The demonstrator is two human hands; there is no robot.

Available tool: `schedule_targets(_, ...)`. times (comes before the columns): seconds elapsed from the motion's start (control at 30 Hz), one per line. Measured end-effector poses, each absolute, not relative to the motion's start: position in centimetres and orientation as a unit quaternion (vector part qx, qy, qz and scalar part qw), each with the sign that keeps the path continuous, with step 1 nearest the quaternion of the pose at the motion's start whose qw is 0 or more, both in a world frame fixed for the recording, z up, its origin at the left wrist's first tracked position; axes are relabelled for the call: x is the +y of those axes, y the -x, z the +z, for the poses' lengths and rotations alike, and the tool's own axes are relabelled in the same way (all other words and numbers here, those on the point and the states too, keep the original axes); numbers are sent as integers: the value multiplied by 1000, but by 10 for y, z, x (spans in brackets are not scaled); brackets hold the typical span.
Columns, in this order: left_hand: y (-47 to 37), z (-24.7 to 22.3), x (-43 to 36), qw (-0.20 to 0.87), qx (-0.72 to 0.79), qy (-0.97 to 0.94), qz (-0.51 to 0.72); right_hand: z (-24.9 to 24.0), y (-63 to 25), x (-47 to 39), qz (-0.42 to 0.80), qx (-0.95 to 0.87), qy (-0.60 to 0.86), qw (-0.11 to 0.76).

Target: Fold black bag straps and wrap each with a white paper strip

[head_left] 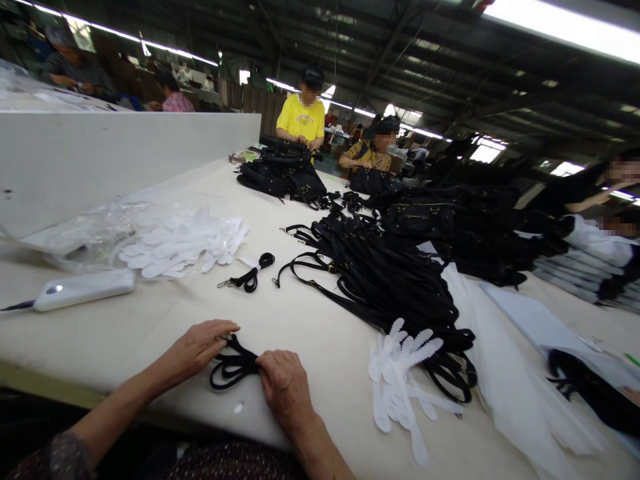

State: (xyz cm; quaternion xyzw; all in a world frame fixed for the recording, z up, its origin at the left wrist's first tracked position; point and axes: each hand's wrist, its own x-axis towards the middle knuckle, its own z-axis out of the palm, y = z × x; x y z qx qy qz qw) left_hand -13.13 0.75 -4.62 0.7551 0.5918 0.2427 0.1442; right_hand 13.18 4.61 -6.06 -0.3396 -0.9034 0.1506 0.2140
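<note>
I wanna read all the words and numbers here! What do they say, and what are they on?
None is clear enough to read.
Yellow shirt: chest print, too blurred.
White device: a round mark, no readable letters.
Looped black strap being held: no writing that I can see.

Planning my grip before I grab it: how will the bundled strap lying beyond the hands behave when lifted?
The bundled strap looks floppy, its loops bending loosely. The white band probably keeps it together, though the metal clasps may dangle.

Two hands [286, 381], two strap bundles [234, 365], one strap heap [395, 273]
</note>
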Motion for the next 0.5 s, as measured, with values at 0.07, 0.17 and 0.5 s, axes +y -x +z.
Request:
schedule_targets(0.07, 137, -49, 8, 139, 595, -753, 243, -61, -132, 46, 145, -906, 334, 218)
schedule_targets(0.17, 142, -52, 5, 123, 592, -766, 219, -61, -133, 46, 142, -907, 331, 220)
schedule_targets(0.5, 127, -39, 19, 91, 575, -797, 161, -62, -137, 48, 129, -920, 286, 235)
